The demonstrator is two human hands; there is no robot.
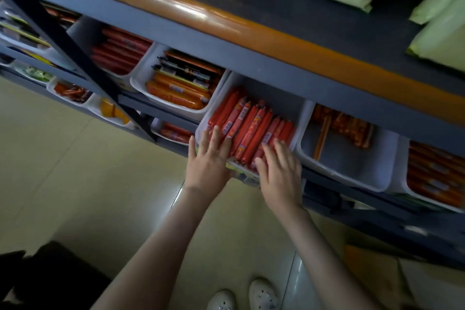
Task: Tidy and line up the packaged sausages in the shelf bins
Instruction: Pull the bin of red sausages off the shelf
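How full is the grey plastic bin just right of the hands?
Mostly empty: the grey plastic bin shows bare floor, with orange sausages mostly at its back.

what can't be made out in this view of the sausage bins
All in the head view:
Near ends of the red sausages: covered by the left hand and right hand.
Print on their labels: too small and blurred.
Front label of the middle bin: mostly behind the hands, blurred.
Far right sausages: cut off by the frame's right edge.
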